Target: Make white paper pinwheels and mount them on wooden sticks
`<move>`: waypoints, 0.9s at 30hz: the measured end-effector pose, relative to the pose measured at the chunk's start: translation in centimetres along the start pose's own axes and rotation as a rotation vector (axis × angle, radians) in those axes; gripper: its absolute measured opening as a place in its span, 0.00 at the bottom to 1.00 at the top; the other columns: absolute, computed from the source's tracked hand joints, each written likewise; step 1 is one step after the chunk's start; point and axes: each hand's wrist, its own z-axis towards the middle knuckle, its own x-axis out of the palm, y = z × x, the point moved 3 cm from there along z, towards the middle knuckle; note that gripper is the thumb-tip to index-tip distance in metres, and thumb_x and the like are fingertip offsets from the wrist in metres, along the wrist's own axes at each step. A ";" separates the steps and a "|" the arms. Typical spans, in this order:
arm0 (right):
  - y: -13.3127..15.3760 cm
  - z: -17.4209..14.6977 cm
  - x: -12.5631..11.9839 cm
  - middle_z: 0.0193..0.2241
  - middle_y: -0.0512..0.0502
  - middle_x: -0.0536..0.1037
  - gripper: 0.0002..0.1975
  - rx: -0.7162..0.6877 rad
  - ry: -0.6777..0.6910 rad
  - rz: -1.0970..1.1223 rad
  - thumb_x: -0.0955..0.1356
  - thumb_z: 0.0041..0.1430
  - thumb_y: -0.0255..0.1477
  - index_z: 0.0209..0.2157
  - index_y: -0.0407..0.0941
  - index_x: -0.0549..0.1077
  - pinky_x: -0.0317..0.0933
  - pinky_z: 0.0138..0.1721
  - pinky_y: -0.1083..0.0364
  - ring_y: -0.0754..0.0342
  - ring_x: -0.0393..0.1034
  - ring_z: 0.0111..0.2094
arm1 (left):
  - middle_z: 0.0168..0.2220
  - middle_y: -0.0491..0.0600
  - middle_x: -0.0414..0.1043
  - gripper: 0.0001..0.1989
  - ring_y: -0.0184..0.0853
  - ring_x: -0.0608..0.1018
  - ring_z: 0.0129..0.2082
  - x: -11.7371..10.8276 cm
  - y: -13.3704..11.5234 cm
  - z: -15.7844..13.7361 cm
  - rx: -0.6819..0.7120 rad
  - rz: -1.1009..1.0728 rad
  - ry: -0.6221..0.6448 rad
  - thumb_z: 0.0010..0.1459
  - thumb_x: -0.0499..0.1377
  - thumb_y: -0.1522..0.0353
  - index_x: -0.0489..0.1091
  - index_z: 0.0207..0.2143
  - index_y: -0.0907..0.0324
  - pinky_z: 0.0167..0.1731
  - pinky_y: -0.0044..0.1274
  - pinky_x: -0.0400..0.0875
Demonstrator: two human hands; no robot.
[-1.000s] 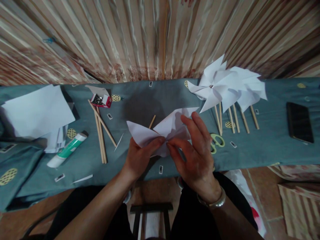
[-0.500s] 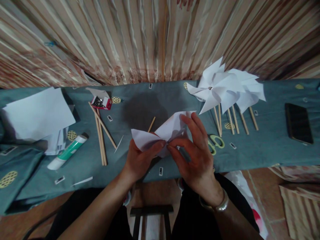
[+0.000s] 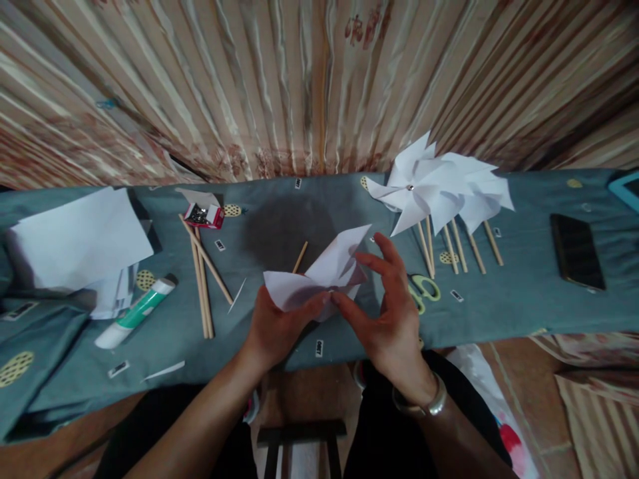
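Observation:
My left hand [image 3: 279,326] is closed around the lower left of a white paper pinwheel [image 3: 339,256], its thumb pressing near the folded middle. The pinwheel's points curl inward; what lies under the thumbs is too small to make out. Beside it, my right hand [image 3: 392,309] has its fingers spread. Its thumb tip touches the middle of the paper, and the other fingertips are close to the right-hand blade. Just behind the paper, a short wooden stick [image 3: 300,257] shows in part on the cloth.
Finished white pinwheels [image 3: 439,183] on sticks lie at the back right, near green-handled scissors [image 3: 426,291] and a phone [image 3: 578,251]. On the left are paper sheets [image 3: 84,239], a glue stick [image 3: 136,313], wooden sticks [image 3: 200,286] and a small red box [image 3: 204,214] of metal pins.
My right hand's fingers have lifted off the right-hand blade and spread apart, while its thumb stays at the middle. That blade has curled inward. The view has shifted slightly.

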 end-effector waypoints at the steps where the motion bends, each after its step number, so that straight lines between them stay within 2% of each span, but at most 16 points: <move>1: -0.1 0.0 0.1 0.67 0.37 0.58 0.28 0.020 -0.002 0.013 0.72 0.58 0.31 0.59 0.48 0.64 0.55 0.65 0.36 0.41 0.53 0.68 | 0.28 0.52 0.80 0.14 0.38 0.79 0.27 -0.1 0.0 0.0 -0.001 0.007 -0.012 0.43 0.71 0.61 0.79 0.28 0.63 0.29 0.26 0.75; 3: -0.4 -0.1 0.3 0.67 0.38 0.59 0.35 0.071 0.003 0.063 0.73 0.57 0.32 0.63 0.48 0.59 0.53 0.65 0.36 0.42 0.53 0.68 | 0.27 0.51 0.80 0.14 0.38 0.79 0.27 -0.2 0.0 0.1 0.002 0.024 -0.031 0.41 0.71 0.61 0.79 0.28 0.62 0.28 0.27 0.76; 6: -0.8 0.0 0.7 0.64 0.39 0.65 0.38 0.196 0.022 0.218 0.74 0.55 0.33 0.64 0.48 0.58 0.56 0.65 0.38 0.43 0.60 0.64 | 0.27 0.50 0.81 0.12 0.38 0.79 0.27 -0.2 0.0 0.0 0.026 0.051 -0.005 0.43 0.70 0.62 0.79 0.28 0.61 0.28 0.26 0.76; 9: -1.1 0.1 1.1 0.56 0.40 0.74 0.39 0.336 0.066 0.413 0.75 0.52 0.32 0.63 0.47 0.59 0.65 0.59 0.42 0.45 0.70 0.56 | 0.28 0.50 0.81 0.12 0.37 0.79 0.27 -0.3 -0.1 0.0 0.057 0.062 0.042 0.45 0.69 0.62 0.79 0.30 0.61 0.27 0.26 0.76; 12: -1.2 0.4 1.3 0.48 0.42 0.79 0.40 0.430 0.099 0.500 0.76 0.50 0.32 0.62 0.47 0.59 0.70 0.51 0.46 0.47 0.76 0.48 | 0.27 0.49 0.80 0.12 0.35 0.77 0.24 -0.4 -0.3 -0.1 0.095 0.093 0.078 0.47 0.69 0.62 0.79 0.30 0.62 0.25 0.23 0.73; 18: -1.1 0.6 1.2 0.38 0.46 0.82 0.38 0.468 0.087 0.535 0.77 0.48 0.31 0.59 0.45 0.63 0.73 0.39 0.51 0.51 0.78 0.37 | 0.29 0.47 0.78 0.13 0.31 0.75 0.26 -0.6 -0.4 -0.2 0.170 0.150 0.130 0.51 0.67 0.60 0.78 0.32 0.61 0.26 0.20 0.69; 22: -1.0 0.7 1.1 0.33 0.49 0.82 0.36 0.478 0.100 0.523 0.77 0.47 0.31 0.58 0.45 0.64 0.74 0.36 0.53 0.52 0.78 0.34 | 0.28 0.47 0.77 0.15 0.30 0.74 0.25 -0.7 -0.1 -0.3 0.140 0.156 0.136 0.49 0.69 0.59 0.77 0.33 0.61 0.25 0.20 0.69; 27: -1.0 0.9 0.9 0.29 0.53 0.82 0.36 0.575 0.133 0.593 0.77 0.45 0.31 0.57 0.46 0.66 0.74 0.31 0.54 0.52 0.79 0.29 | 0.27 0.48 0.77 0.17 0.31 0.74 0.24 -0.5 -0.3 -0.6 0.124 0.142 0.161 0.48 0.69 0.57 0.78 0.35 0.61 0.24 0.21 0.69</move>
